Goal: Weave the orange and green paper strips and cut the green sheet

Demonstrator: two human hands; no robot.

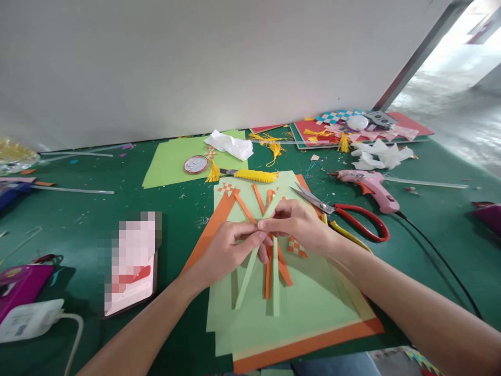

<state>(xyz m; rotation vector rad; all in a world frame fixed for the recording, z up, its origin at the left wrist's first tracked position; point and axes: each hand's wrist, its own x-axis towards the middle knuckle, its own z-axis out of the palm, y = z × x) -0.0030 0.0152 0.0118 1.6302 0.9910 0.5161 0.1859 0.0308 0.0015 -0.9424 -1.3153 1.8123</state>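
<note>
Above a stack of pale green sheets (305,308), my left hand (235,243) and my right hand (299,224) meet fingertip to fingertip. Both are closed on paper strips that cross between them. A light green strip (246,279) slants down to the left and another (276,282) hangs straight down. Orange strips (267,277) run beside them, with more orange ends (245,206) showing above my hands. The crossing point is partly hidden by my fingers. A small orange-and-white checkered woven piece (296,245) lies just right of the strips.
Red-handled scissors (362,216) lie right of my right hand, beside a pink glue gun (371,188). Beyond my hands is a yellow cutter (256,176). A phone (133,266) lies at left. Woven paper (340,117), tassels and tissue (230,144) are along the back.
</note>
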